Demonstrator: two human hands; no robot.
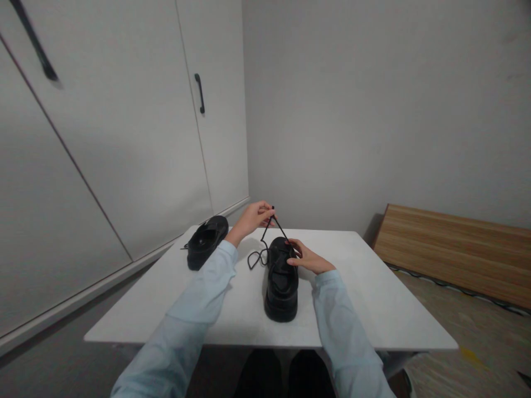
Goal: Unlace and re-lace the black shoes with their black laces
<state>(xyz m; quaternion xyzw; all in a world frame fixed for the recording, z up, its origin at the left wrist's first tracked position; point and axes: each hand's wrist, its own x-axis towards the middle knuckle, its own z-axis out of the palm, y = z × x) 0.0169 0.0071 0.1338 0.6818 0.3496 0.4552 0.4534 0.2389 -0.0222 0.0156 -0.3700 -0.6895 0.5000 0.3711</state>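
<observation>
A black shoe (281, 296) stands on the white table in front of me, its heel toward me. My left hand (255, 216) is raised beyond and left of the shoe, fingers pinched on a black shoelace (281, 228) that runs down to the shoe. Left of the shoe, a loose loop of lace lies on the table. My right hand (306, 258) rests at the shoe's right side, thumb and fingers apart, touching the upper near the lacing. A second black shoe (202, 243) is at the table's far left, partly behind my left forearm.
The white table (369, 315) stands by white cabinets (224, 138) with dark handles on the left and a grey wall behind. A wood-grain panel (452, 249) leans at the right. My knees show below the near edge.
</observation>
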